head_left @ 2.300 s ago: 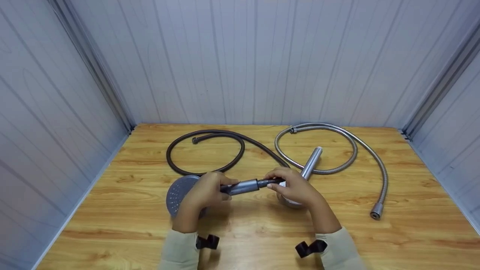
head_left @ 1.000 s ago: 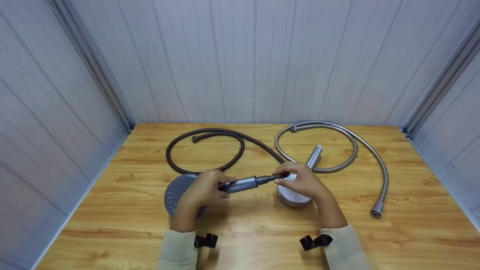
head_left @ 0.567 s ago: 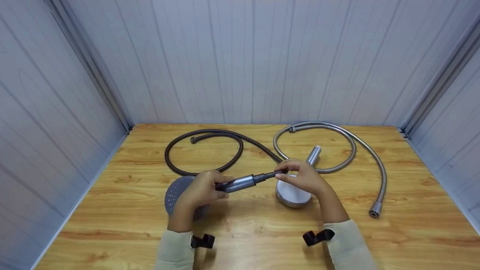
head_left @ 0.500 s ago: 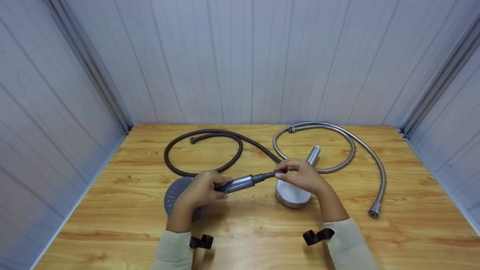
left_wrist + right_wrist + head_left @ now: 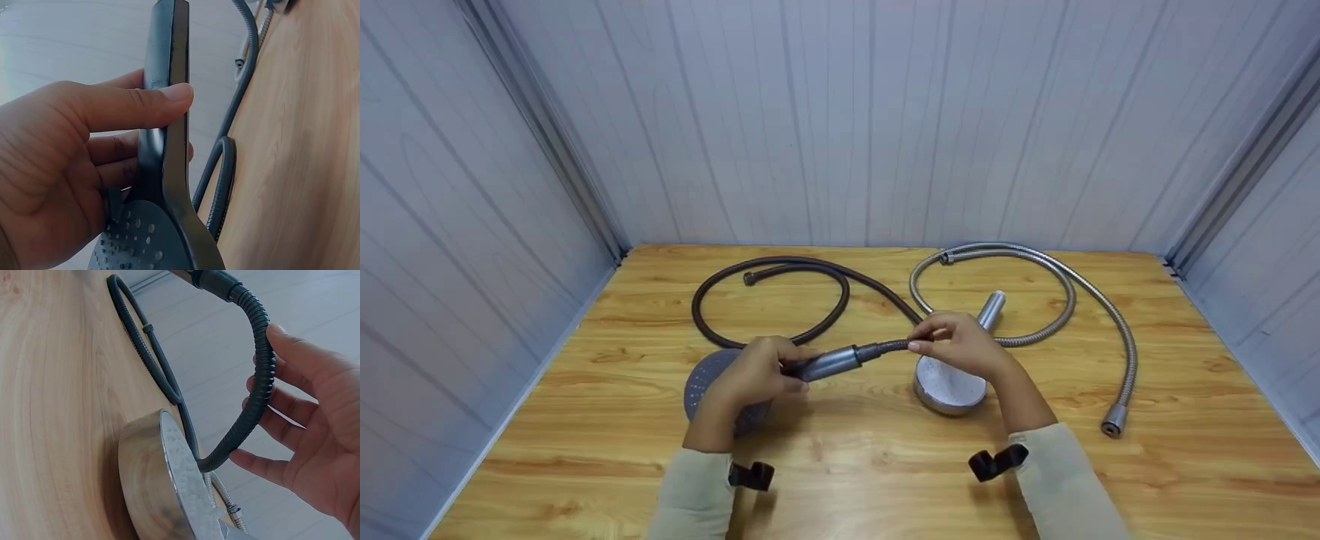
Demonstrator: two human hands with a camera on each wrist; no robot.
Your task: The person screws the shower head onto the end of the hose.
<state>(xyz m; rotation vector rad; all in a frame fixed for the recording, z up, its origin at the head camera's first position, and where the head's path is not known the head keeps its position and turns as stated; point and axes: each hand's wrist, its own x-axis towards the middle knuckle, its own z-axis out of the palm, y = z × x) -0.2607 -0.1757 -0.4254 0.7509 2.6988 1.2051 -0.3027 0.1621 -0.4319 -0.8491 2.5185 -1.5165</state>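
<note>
While the left hand (image 5: 757, 371) grips the dark shower head (image 5: 175, 169) by its handle above the wooden table (image 5: 855, 469), the right hand (image 5: 964, 349) pinches the dark hose (image 5: 261, 385), whose end meets that handle; beneath lies the chrome shower head (image 5: 951, 386), spray face up.

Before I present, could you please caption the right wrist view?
Right hand holding the dark hose, a silver shower head on the table nearby.

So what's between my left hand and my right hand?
The head view shows it: from your left hand, the dark shower head's handle runs to the dark flexible shower hose, which reaches your right hand.
</note>
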